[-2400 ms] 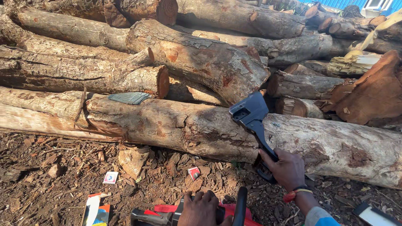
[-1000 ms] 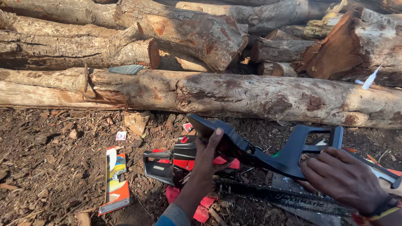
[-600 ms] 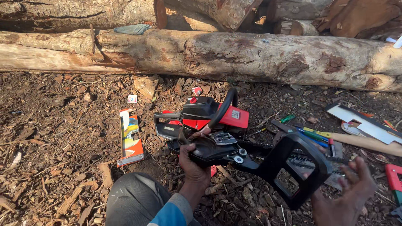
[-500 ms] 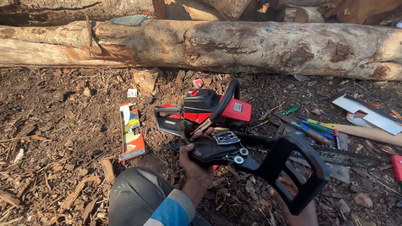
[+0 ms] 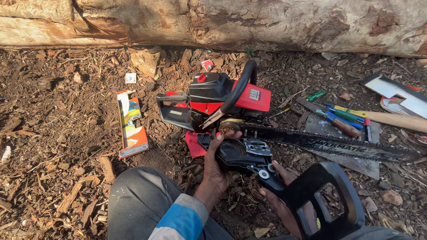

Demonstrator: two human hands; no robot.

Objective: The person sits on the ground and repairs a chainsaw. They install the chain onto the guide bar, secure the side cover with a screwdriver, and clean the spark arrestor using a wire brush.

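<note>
- At six o'clock, nearest the camera, a bent knee in grey trousers [image 5: 138,200] and a blue-and-white sleeve cuff [image 5: 178,220] fill the bottom edge.
- The left hand [image 5: 215,166] is closed around the left end of a black plastic chainsaw side cover with a looped guard handle [image 5: 284,186], its fingers curled over the top edge.
- The right hand [image 5: 282,200], at five o'clock, cups the same cover from beneath; its fingers are partly spread, the rest hidden behind the guard loop.
- Just past the cover, toward twelve o'clock, the red-and-black chainsaw body with a curved black front handle [image 5: 222,100] sits on the bark-strewn ground [image 5: 53,146].
- Its long dark guide bar with chain [image 5: 338,146] runs out toward three o'clock.
- At nine o'clock lies a flat orange-and-white printed carton [image 5: 131,124].
- At two o'clock lie screwdrivers with blue, green and yellow handles [image 5: 342,118], beside a pale wooden handle [image 5: 396,121].
- Farthest off, at twelve o'clock, a thick rough-barked log [image 5: 249,22] crosses the whole top.
</note>
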